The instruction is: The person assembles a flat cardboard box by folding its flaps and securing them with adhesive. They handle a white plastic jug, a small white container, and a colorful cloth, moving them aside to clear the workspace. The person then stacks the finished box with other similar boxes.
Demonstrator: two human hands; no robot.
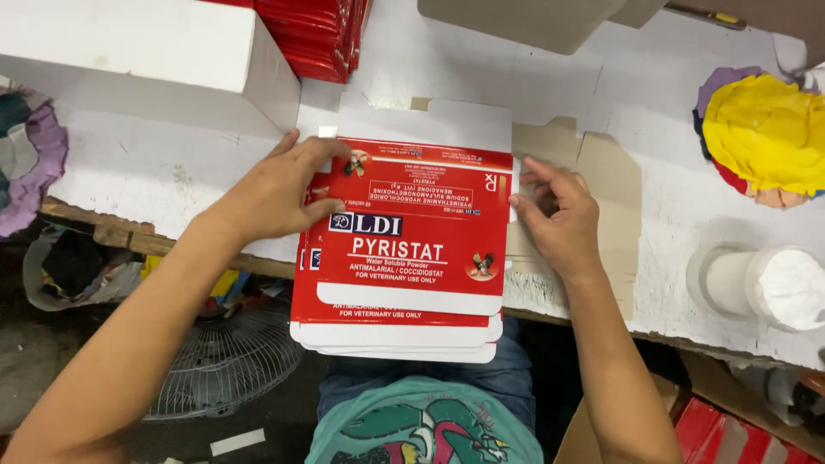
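A stack of flat red and white carton blanks [404, 258] lies at the near edge of a white worktable [172, 172], partly overhanging it. My left hand [275, 189] rests on the stack's upper left corner, thumb and fingers pinching the top blank's edge. My right hand [554, 215] touches the right edge of the stack, fingers curled against the side flap. A white flap [430, 125] of the top blank sticks out toward the far side.
A white box [146, 51] stands at the far left, with more red blanks [318, 34] behind it. Brown cardboard [601, 172] lies under the stack. A yellow rag pile [765, 133] and a white container [756, 283] sit at right. A fan [223, 361] is on the floor below.
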